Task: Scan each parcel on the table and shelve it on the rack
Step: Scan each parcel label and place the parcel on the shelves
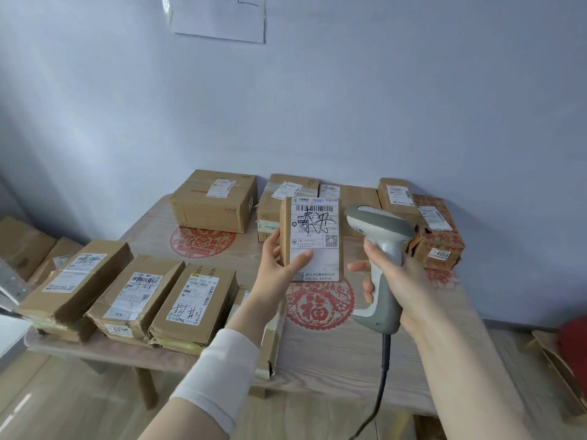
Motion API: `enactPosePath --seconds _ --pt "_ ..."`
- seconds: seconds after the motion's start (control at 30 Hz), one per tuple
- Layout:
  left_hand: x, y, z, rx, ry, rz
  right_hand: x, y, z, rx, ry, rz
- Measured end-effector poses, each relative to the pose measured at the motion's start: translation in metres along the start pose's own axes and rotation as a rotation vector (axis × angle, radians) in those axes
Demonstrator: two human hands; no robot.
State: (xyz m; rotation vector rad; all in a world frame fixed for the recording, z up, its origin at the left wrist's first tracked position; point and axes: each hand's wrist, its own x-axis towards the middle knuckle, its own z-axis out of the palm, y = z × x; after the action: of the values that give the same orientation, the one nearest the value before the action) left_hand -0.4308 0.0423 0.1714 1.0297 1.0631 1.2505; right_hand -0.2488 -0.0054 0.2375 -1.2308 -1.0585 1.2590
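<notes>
Parcels all over the bench (pixel 333 354): three flat brown boxes (pixel 136 293) side by side at near left, labels up; a big carton (pixel 216 200) at back left; smaller cartons (pixel 349 193) in a row against the wall; a red-printed box (pixel 440 233) at back right. Red paper-cut prints (pixel 319 304) lie on the benchtop. A paper sheet (pixel 219 17) is on the wall above. More boxes (pixel 25 246) sit lower, off the bench at far left.

The held parcel (pixel 313 239) is in the air over mid-bench and hides part of the back row. It stands upright with its long axis vertical. Its label faces me, barcode at the top, black handwriting across it.

My left hand (pixel 276 265) grips its lower left corner, thumb flat on the label front, fingers (pixel 272 238) wrapped round the left side to the back. The forearm rises from lower left, with a white sleeve (pixel 219 373) on it.

My right hand (pixel 400 281) holds the scanner (pixel 379 223) by its handle, with the lower fingers curled round the grip and the index finger out in front of it. The handle is roughly upright. The scanner head points left toward the parcel's upper right edge, just beside it and not touching. A cable (pixel 382 376) hangs from the butt.
</notes>
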Motion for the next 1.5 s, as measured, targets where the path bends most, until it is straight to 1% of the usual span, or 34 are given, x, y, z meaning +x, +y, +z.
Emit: enactPosePath --seconds 0.13,0.27,0.37,0.5,0.6,0.67,0.8,1.03,1.13,1.23,1.3,1.43,1.5 --pt "-0.022 0.005 -0.028 -0.081 0.07 0.001 0.008 0.03 0.025 -0.017 0.04 -0.015" --pt "-0.051 0.011 -0.063 -0.154 0.171 -0.02 0.003 0.056 0.077 -0.001 -0.049 -0.041" --pt "-0.079 0.019 -0.098 -0.166 0.222 0.0 -0.01 0.067 0.125 0.036 -0.092 -0.075" --pt "-0.121 0.032 -0.157 -0.112 0.342 0.032 -0.034 0.077 0.199 0.056 -0.194 -0.025" --pt "-0.16 0.042 -0.223 -0.143 0.446 0.058 -0.063 0.086 0.272 0.051 -0.255 0.007" --pt "-0.186 0.048 -0.271 -0.169 0.525 0.073 -0.085 0.092 0.325 0.055 -0.329 0.022" --pt "-0.235 0.059 -0.36 -0.213 0.669 0.145 -0.127 0.102 0.423 -0.013 -0.445 0.088" --pt "-0.299 0.084 -0.469 -0.183 0.892 0.217 -0.18 0.112 0.551 -0.095 -0.61 0.124" --pt "-0.323 0.088 -0.517 -0.198 0.992 0.255 -0.198 0.12 0.608 -0.13 -0.736 0.103" --pt "-0.345 0.093 -0.569 -0.19 1.113 0.282 -0.214 0.129 0.667 -0.113 -0.849 0.111" --pt "-0.355 0.098 -0.601 -0.194 1.156 0.288 -0.22 0.139 0.704 -0.106 -0.903 0.141" --pt "-0.364 0.116 -0.667 -0.126 1.203 0.279 -0.221 0.157 0.78 -0.093 -0.988 0.164" --pt "-0.367 0.123 -0.7 -0.157 1.235 0.263 -0.221 0.165 0.816 -0.098 -1.029 0.185"
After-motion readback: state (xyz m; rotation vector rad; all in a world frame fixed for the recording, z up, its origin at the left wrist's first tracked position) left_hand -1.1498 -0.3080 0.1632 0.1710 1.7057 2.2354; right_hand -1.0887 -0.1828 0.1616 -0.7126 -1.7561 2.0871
